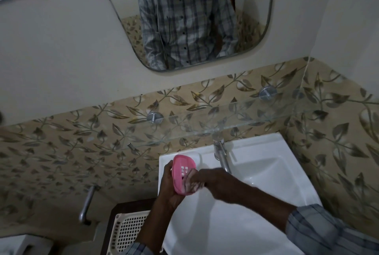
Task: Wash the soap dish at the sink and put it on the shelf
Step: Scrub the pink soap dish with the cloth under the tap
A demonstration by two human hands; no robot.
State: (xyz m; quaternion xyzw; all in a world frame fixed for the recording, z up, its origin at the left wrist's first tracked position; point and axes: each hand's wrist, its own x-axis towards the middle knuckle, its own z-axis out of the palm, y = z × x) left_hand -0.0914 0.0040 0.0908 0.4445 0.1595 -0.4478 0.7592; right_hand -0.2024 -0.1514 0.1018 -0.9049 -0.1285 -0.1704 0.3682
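- Nearest, plaid sleeve, leading to right hand.
- Gripped from behind by left hand: pink dish, on edge.
- Inside dish, right fingers on something pale; pinching or only pressing, cannot tell.
- Beneath the grip, sink; just right, tap.
- Above the grip, glass shelf; below-left, basket.

The soap dish is pink. At four o'clock from it the sink is white. Wall tiles at nine o'clock are beige with brown-grey leaves and vines. The sleeve is grey-blue plaid, and the basket a cream lattice.
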